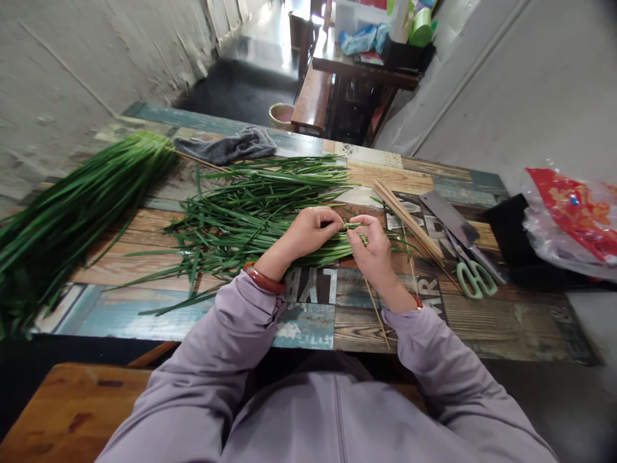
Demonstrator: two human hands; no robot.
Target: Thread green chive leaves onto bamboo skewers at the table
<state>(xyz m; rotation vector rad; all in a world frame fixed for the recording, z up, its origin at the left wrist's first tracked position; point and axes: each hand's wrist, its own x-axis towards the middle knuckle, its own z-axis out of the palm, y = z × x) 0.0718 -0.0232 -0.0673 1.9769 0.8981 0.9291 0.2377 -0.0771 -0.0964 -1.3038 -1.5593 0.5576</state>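
Long green garlic chives (231, 225) lie in a loose heap on the table, leaves to the left and pale stems to the right. My left hand (313, 230) pinches a thin greenish stem at the stem end of the heap, thumb and forefinger together. Close beside it, my right hand (373, 247) pinches the same spot, its fingertips almost meeting the left ones. What exactly lies between the fingertips is small and partly hidden. A thin bamboo skewer (376, 313) slants out below my right hand toward the table's near edge.
Several bamboo skewers (409, 222) lie right of the hands, beside a cleaver (448, 215) and green-handled scissors (475, 276). A large chive bundle (87, 193) covers the left end, near a grey cloth (231, 146). A red-and-clear plastic bag (578, 218) sits far right.
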